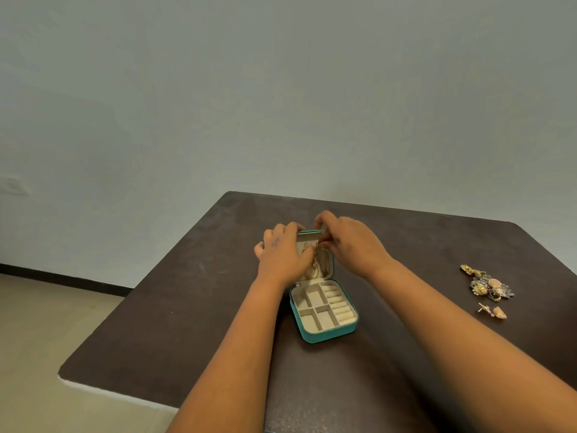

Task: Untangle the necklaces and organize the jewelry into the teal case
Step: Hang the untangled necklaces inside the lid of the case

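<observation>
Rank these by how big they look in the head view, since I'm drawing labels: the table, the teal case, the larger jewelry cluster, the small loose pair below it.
1. Table
2. Teal case, lid open
3. Larger jewelry cluster
4. Small loose pair
All four are clearly distinct in size.

I see my left hand (282,254) and right hand (352,242) at the teal case (324,334) lid, gold necklaces (321,260) hanging there, loose jewelry (488,287) on the bench (187,307)

Both arms outstretched; left hand (282,256) and right hand (349,240) curled, fingertips pinching.
</observation>
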